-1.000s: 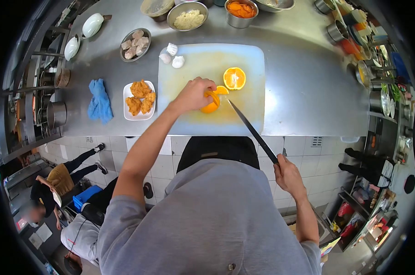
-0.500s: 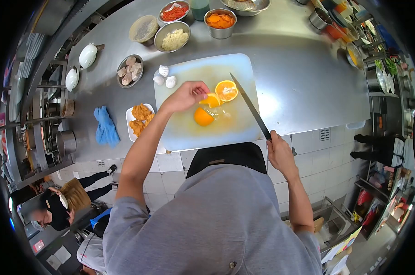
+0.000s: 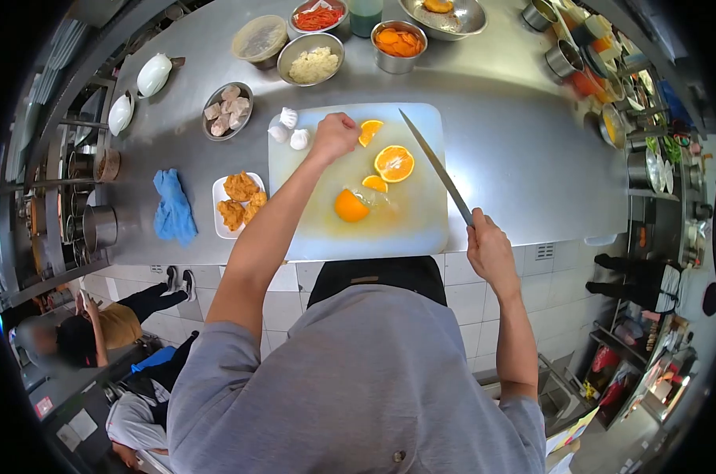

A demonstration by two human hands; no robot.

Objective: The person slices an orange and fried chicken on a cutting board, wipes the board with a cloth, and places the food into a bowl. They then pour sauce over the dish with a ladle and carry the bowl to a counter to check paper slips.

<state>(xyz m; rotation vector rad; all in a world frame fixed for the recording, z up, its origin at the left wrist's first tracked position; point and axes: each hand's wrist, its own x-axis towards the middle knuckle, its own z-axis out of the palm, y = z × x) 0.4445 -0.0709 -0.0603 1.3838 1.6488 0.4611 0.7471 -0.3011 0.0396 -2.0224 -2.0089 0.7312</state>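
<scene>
Orange wedge [image 3: 370, 133] | left hand [image 3: 335, 136] beside it, grip unclear | right hand [image 3: 491, 246] holding knife [image 3: 439, 168]

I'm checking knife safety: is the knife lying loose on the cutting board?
No, the right hand is gripping the knife, its blade pointing forward.

The steel worktable [image 3: 524, 118] was grey and showed a bright reflection [image 3: 475, 186] on its right-hand part. The floor [image 3: 559, 300] was laid in pale square tiles [image 3: 468, 332]; a drain grate [image 3: 544, 251] was noted beside the worktable's near edge. Loaded metal shelving [image 3: 54, 284] stood at left, further shelves [image 3: 620, 347] at right.
</scene>
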